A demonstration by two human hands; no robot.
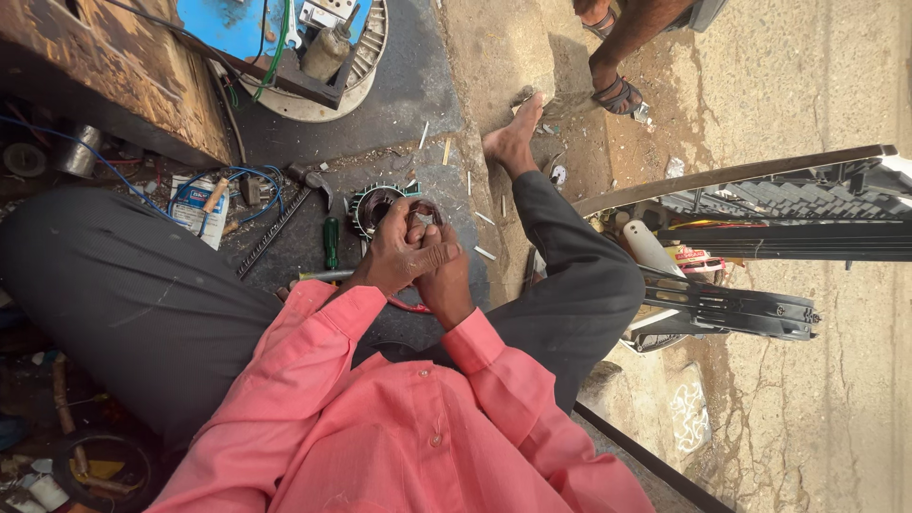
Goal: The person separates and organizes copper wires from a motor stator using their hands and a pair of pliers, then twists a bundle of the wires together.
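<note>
- The left hand point(391, 255) and the right hand point(442, 271) are pressed together, fingers curled in a tight grip around a small part hidden between them; what exactly is pinched cannot be told
- Just beyond the fingertips, a round motor stator point(373, 207) with a toothed metal rim and a dark hollow centre is seen lying on the grey mat point(418, 95), touching or nearly touching the hands
- The work is judged to be midway: the stator lies bare and apart from any housing, so reassembly appears left to do
- A green-handled screwdriver point(331, 242) and a hammer point(306, 176) with a dull steel head are laid beside it
- Blue wire point(204, 176) is looped over a crumpled packet
- A rough wooden board point(123, 66) and cracked sandy ground point(807, 85) are seen further out
</note>
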